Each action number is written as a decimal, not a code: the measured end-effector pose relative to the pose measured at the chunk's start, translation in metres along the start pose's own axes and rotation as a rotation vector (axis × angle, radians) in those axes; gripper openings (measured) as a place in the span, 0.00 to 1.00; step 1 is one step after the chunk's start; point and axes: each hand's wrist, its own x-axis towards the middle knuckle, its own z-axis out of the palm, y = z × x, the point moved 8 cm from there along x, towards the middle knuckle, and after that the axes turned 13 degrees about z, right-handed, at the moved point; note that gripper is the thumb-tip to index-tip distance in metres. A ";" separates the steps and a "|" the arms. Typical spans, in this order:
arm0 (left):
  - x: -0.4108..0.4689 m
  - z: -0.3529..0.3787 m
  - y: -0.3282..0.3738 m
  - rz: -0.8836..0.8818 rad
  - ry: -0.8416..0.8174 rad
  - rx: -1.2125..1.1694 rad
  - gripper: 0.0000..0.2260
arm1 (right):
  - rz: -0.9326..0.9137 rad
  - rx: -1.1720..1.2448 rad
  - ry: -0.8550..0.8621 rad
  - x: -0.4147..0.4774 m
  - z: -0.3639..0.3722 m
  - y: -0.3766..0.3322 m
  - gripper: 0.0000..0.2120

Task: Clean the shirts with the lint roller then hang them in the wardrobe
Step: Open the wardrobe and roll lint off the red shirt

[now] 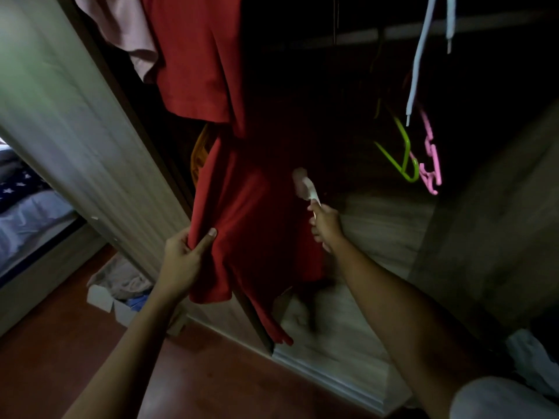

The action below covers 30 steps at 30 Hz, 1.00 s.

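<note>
The open light-wood wardrobe (378, 225) holds one pale pink garment (127, 28) at the top left and the hanging red cloth shirt (242, 207) with one orange hanger (200, 146) behind it. To the right hang three bare plastic ones: a lime-green hanger (405, 158), a pink hanger (432, 158) and a pale blue hanger (420, 55). On the red-brown floor (60, 358), one white cardboard box (101, 297) contains crumpled pale cloth (124, 282). The left hand (184, 255) pinches the shirt's lower left edge, and the right hand (325, 228) is curled round the handle of the one white lint roller (307, 186), its head against the shirt's right side.
</note>
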 end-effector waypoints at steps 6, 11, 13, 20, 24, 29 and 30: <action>0.000 0.000 0.001 0.006 -0.001 -0.017 0.10 | 0.132 -0.313 -0.092 -0.008 0.019 0.092 0.13; 0.002 -0.005 0.006 0.044 0.003 0.081 0.10 | 0.192 -0.513 -0.225 -0.034 0.023 0.167 0.13; 0.003 -0.004 0.006 0.054 0.002 0.081 0.10 | 0.112 -0.476 -0.235 -0.035 0.025 0.149 0.11; 0.005 0.000 0.001 0.043 0.014 0.026 0.05 | -0.238 -0.240 -0.061 -0.050 0.017 -0.011 0.16; 0.006 -0.003 -0.002 0.033 0.024 0.022 0.06 | -0.365 -0.123 -0.071 -0.077 0.008 -0.081 0.17; 0.005 -0.004 -0.004 0.031 0.043 0.009 0.08 | -0.321 -0.397 -0.222 -0.089 0.024 -0.070 0.11; 0.005 -0.002 -0.003 0.035 0.043 0.007 0.08 | -0.312 -0.483 -0.255 -0.088 0.029 -0.058 0.11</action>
